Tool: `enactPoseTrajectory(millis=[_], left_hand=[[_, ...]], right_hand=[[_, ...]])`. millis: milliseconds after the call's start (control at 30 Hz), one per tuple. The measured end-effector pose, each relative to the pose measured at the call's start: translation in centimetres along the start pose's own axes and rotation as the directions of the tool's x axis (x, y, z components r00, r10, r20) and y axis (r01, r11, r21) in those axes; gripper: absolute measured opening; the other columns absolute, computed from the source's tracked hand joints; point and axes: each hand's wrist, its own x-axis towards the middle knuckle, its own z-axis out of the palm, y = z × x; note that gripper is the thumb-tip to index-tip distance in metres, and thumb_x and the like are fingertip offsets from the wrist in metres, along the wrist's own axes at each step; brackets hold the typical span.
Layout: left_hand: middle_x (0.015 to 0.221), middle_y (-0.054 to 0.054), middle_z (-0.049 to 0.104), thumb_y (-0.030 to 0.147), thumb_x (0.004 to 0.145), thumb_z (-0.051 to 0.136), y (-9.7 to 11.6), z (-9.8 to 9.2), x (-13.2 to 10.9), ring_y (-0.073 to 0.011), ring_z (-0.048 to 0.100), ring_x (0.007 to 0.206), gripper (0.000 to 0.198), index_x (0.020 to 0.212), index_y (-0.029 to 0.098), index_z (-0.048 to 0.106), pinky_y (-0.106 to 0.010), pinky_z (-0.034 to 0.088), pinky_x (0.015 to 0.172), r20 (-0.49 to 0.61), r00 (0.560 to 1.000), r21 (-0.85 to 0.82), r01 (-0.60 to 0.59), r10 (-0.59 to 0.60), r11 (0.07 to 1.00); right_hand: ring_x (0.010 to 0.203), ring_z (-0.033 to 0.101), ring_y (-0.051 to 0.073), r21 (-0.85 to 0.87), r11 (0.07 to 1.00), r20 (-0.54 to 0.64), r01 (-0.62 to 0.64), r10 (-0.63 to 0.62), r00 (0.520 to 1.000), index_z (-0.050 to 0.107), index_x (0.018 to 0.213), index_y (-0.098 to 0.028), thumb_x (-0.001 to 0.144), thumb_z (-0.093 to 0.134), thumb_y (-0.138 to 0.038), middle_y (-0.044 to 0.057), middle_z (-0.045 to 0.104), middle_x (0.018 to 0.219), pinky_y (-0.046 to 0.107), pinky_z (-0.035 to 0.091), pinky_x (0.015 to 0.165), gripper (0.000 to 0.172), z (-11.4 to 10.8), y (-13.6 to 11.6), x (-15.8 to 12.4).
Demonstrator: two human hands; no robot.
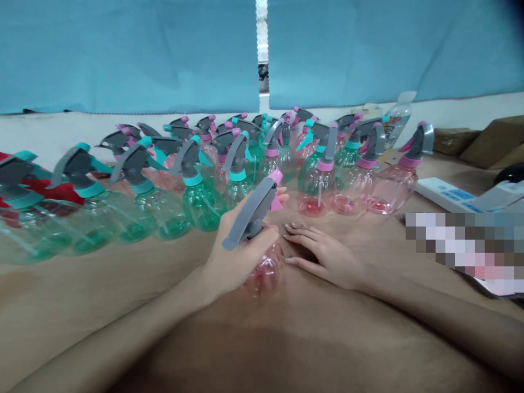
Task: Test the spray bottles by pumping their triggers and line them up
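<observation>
My left hand [239, 245] is wrapped round the neck of a pink spray bottle [266, 275] with a grey and pink trigger head. The bottle stands at the middle of the brown table [172, 349], its head tilted up to the right. Just right of it, my right hand [323, 254] rests low over the table with its fingers spread, holding nothing. Its fingertips come close to the bottle; whether they touch it I cannot tell. Beyond my hands are a green spray bottle [203, 204] and a pink spray bottle [316, 191] with their trigger heads on.
Several more green and pink spray bottles stand in rows from the left edge to the right. At the right lie a white device [446, 194], a blurred-out flat item [466, 254] and brown boxes [491, 142]. A labelled clear bottle [398, 123] stands behind, before a blue curtain [123, 54].
</observation>
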Motion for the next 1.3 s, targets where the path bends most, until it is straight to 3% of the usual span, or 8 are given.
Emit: enactPoseTrajectory(millis=[233,400,600,867,1100,1300], left_hand=[[0.067,0.003,0.062,0.019,0.072,0.052,0.25,-0.05,-0.04,-0.0162,0.052,0.059,0.043,0.113,0.026,0.063,-0.029,0.05,0.061,-0.007,0.999,0.027,0.046,-0.046,0.999],[0.065,0.003,0.061,0.019,0.071,0.052,0.06,-0.1,-0.08,-0.0162,0.051,0.057,0.041,0.109,0.026,0.065,-0.031,0.048,0.061,0.004,1.0,-0.002,0.009,-0.009,1.0],[0.062,0.004,0.056,0.02,0.072,0.051,0.02,-0.14,-0.19,-0.0151,0.046,0.053,0.036,0.105,0.025,0.066,-0.029,0.043,0.056,0.001,1.0,0.004,0.012,-0.012,1.0],[0.057,0.005,0.053,0.02,0.073,0.05,-0.15,-0.28,-0.16,-0.0147,0.049,0.052,0.031,0.101,0.025,0.063,-0.026,0.037,0.048,0.026,0.999,-0.013,0.023,-0.023,1.0],[0.081,0.001,0.064,0.017,0.076,0.051,-0.45,-0.65,-0.03,-0.014,0.055,0.058,0.037,0.111,0.025,0.061,-0.027,0.045,0.056,0.11,0.993,-0.083,-0.025,0.034,0.996],[0.094,0.001,0.065,0.012,0.075,0.048,-0.13,-0.63,-0.18,-0.0136,0.056,0.063,0.039,0.109,0.026,0.06,-0.028,0.046,0.062,0.092,0.994,-0.084,-0.055,0.062,0.995]], right_hand=[[0.133,0.042,0.025,0.01,1.0,0.003,-0.003,0.003,1.0,0.053,0.13,-0.014,0.091,0.048,-0.051,0.013,0.052,0.139,0.044,0.036,0.11,0.054,-0.07,-0.05,-0.01],[0.132,0.042,0.026,0.019,1.0,0.001,-0.008,0.008,1.0,0.052,0.131,-0.016,0.091,0.048,-0.051,0.013,0.052,0.139,0.046,0.036,0.109,0.053,-0.1,-0.09,-0.03],[0.131,0.044,0.028,0.051,0.999,-0.026,0.003,-0.002,1.0,0.051,0.132,-0.021,0.09,0.049,-0.05,0.011,0.053,0.138,0.05,0.037,0.108,0.052,-0.14,-0.11,-0.05],[0.132,0.043,0.026,0.013,1.0,0.0,0.006,-0.006,1.0,0.052,0.131,-0.016,0.092,0.047,-0.051,0.012,0.053,0.138,0.047,0.037,0.109,0.052,-0.05,0.01,-0.04],[0.131,0.043,0.027,0.043,0.999,-0.008,0.014,-0.014,1.0,0.052,0.131,-0.019,0.091,0.048,-0.05,0.012,0.053,0.138,0.049,0.037,0.107,0.051,-0.05,0.05,-0.03],[0.131,0.044,0.027,0.042,0.999,-0.016,0.009,-0.008,1.0,0.052,0.131,-0.019,0.09,0.049,-0.051,0.012,0.053,0.137,0.048,0.038,0.107,0.052,-0.09,-0.03,-0.04]])
